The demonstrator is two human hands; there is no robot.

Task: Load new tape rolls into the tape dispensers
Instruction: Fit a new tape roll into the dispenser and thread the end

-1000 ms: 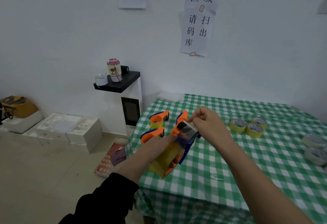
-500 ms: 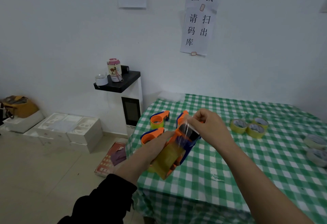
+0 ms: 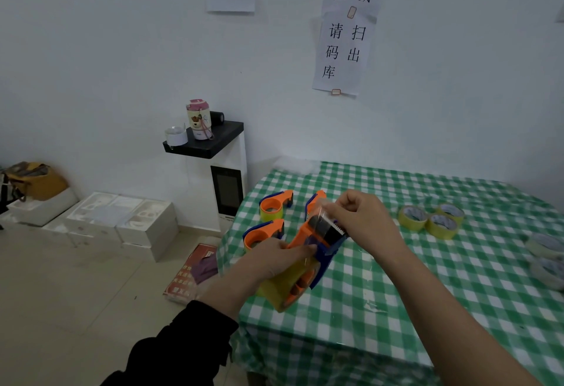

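Note:
My left hand (image 3: 276, 256) grips an orange and blue tape dispenser (image 3: 308, 251) with a yellowish tape roll (image 3: 279, 286) in it, held above the table's left edge. My right hand (image 3: 358, 214) pinches the clear tape end (image 3: 320, 211) at the dispenser's front, over its black roller and toothed blade. Three more orange dispensers stand on the table behind: one (image 3: 276, 204) at the far left, one (image 3: 264, 233) nearer, one (image 3: 314, 201) partly hidden by the tape end. Three yellow tape rolls (image 3: 432, 219) lie to the right.
The table has a green and white checked cloth (image 3: 427, 288). Pale tape rolls (image 3: 546, 251) lie at its right edge. Left of the table stands a white machine (image 3: 229, 190) with a black shelf carrying a pink cup. White boxes (image 3: 122, 220) and a red booklet (image 3: 192, 272) lie on the floor.
My right hand has pulled the tape end slightly forward and down over the dispenser's front; the dispenser tilted a little in my left hand.

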